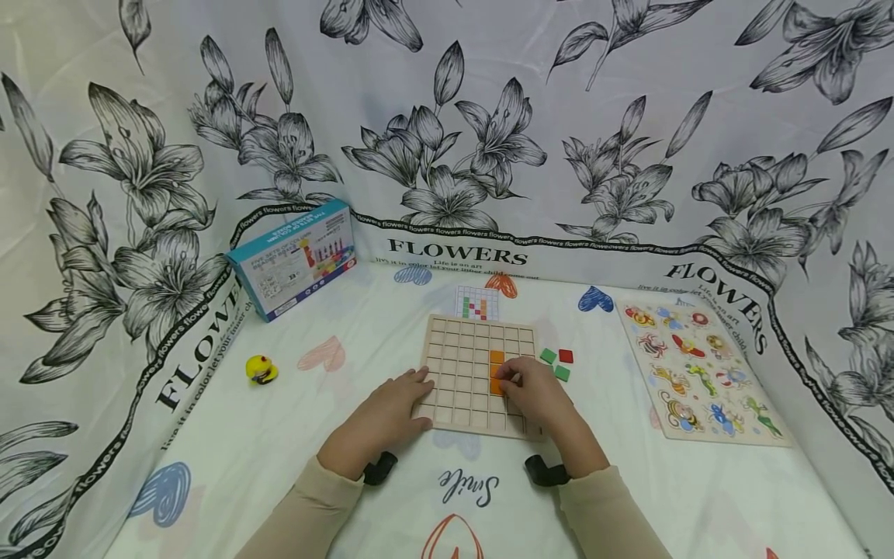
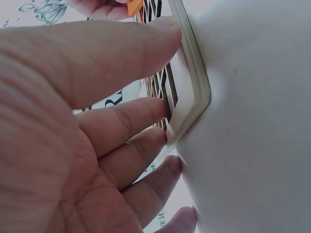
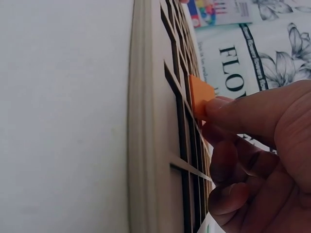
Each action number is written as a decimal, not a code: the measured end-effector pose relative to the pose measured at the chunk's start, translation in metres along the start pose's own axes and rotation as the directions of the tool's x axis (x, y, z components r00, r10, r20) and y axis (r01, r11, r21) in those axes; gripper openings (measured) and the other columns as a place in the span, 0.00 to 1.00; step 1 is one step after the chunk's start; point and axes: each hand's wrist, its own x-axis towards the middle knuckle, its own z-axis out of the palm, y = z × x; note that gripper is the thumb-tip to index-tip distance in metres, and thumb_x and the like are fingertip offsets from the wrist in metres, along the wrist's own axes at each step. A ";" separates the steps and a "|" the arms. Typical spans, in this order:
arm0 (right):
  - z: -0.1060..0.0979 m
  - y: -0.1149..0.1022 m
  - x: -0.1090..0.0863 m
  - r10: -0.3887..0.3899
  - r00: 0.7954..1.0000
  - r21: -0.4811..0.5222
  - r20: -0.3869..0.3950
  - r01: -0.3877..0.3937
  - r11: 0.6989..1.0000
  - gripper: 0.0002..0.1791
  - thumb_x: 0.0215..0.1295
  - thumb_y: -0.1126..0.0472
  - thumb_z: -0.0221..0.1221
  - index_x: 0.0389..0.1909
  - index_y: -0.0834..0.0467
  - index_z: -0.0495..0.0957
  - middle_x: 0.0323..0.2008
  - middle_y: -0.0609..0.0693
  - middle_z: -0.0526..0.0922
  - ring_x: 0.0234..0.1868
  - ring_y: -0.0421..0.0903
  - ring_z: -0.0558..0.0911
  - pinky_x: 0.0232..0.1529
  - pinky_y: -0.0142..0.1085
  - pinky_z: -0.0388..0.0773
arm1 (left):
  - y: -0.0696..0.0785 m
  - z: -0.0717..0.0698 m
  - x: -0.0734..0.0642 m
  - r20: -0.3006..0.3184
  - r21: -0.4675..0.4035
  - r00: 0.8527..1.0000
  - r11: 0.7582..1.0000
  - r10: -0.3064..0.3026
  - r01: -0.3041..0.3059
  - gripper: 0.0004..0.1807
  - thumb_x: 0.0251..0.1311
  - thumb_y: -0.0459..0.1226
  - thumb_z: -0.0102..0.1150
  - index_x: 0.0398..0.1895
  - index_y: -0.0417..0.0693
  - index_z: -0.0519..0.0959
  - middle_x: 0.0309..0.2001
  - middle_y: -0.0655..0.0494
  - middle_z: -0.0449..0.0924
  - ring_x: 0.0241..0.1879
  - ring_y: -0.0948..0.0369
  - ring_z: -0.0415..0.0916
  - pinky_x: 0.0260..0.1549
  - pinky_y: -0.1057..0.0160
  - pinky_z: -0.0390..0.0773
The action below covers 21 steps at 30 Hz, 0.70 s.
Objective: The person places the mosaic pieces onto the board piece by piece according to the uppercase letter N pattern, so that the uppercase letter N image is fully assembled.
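A wooden grid board [image 1: 461,398] lies flat on the table. My left hand [image 1: 387,411] rests at its left edge, and the left wrist view shows the thumb and extended fingers touching the frame. Over the board's right half, my right hand [image 1: 541,394] pinches an orange square tile [image 3: 199,96] between thumb and forefinger, tilted up from the grid in the right wrist view. Another orange tile [image 1: 497,356] lies in the column just above the fingertips. Part of the grid is hidden under my right hand.
Green tiles [image 1: 562,373] and a red tile [image 1: 566,356] lie right of the board. Behind it is a pattern card [image 1: 477,303]. A blue box [image 1: 296,260] and a yellow duck toy [image 1: 261,369] are at left, an insect puzzle board [image 1: 698,373] at right.
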 end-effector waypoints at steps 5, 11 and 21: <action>0.002 -0.001 0.000 -0.008 1.000 -0.026 -0.006 0.008 1.000 0.05 0.73 0.64 0.70 0.42 0.49 0.90 0.44 0.46 0.85 0.42 0.46 0.79 0.47 0.40 0.83 | -0.001 0.000 0.000 0.000 -0.002 1.000 1.000 0.000 0.000 0.35 0.68 0.39 0.75 0.76 0.39 0.76 0.84 0.45 0.65 0.85 0.44 0.60 0.83 0.38 0.61; 0.000 0.000 -0.002 -0.029 1.000 -0.035 -0.009 0.029 0.999 0.05 0.73 0.64 0.70 0.41 0.49 0.90 0.43 0.46 0.85 0.43 0.46 0.79 0.49 0.41 0.84 | 0.000 0.000 0.000 -0.001 -0.005 1.000 1.000 0.004 -0.004 0.35 0.68 0.38 0.75 0.76 0.38 0.76 0.84 0.44 0.65 0.84 0.44 0.60 0.83 0.38 0.61; -0.053 0.026 -0.016 0.086 0.990 0.034 -0.114 -0.082 0.996 0.13 0.79 0.62 0.63 0.58 0.58 0.86 0.52 0.55 0.85 0.42 0.51 0.79 0.36 0.35 0.81 | 0.000 -0.001 0.000 0.000 0.005 1.000 1.000 0.002 -0.002 0.35 0.68 0.39 0.75 0.76 0.39 0.76 0.84 0.45 0.65 0.85 0.44 0.60 0.83 0.38 0.61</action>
